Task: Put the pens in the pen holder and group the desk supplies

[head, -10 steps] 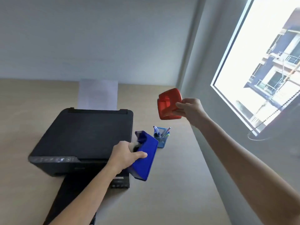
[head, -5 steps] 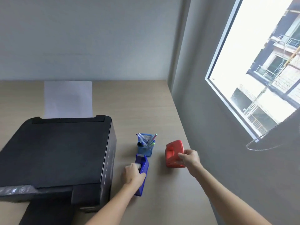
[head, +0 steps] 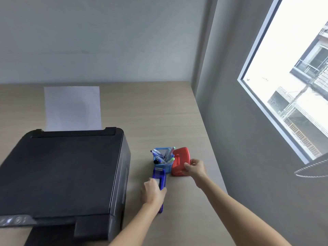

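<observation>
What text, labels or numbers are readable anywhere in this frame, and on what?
None readable.
Printer control strip at its front left corner: pale icons or marks, too blurred to read.
Sheet of paper in the rear tray: looks blank.
Blue tape dispenser, red hole punch, pen holder and its pens: no legible marking; any print is too small to tell.

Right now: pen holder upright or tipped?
Upright. The blue mesh pen holder stands on the desk with its open top up, pens sticking out.
</observation>
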Available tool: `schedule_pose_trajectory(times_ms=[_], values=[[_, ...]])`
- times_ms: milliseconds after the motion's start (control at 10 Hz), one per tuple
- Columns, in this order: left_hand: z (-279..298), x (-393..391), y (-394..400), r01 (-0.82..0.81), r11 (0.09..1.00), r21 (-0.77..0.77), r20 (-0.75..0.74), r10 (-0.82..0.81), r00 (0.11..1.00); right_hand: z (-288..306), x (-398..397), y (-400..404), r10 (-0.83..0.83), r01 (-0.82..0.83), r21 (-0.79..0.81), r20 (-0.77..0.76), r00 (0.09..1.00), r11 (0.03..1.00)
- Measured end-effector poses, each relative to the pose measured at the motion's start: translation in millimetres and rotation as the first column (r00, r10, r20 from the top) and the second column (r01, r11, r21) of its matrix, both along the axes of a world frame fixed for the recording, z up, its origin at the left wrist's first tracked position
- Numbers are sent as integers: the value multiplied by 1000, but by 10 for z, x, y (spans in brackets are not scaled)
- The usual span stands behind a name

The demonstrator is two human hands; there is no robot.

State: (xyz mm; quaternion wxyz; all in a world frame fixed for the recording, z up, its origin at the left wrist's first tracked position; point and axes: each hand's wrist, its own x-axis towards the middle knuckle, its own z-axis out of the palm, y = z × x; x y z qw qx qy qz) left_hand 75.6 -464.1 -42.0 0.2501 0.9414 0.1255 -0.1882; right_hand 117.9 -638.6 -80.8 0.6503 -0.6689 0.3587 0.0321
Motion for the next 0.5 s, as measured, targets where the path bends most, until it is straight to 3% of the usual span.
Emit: schedule_pose_trajectory(times_ms=[300, 500], values=[[87, -47, 25, 36, 999, -37, -28, -37, 999, 91, -169, -34, 121, -133, -128, -92, 988, 983], [378, -479, 401, 151, 970, -189, 1, -153, 988, 539, -994, -13, 90, -90, -143, -5, 996, 986]])
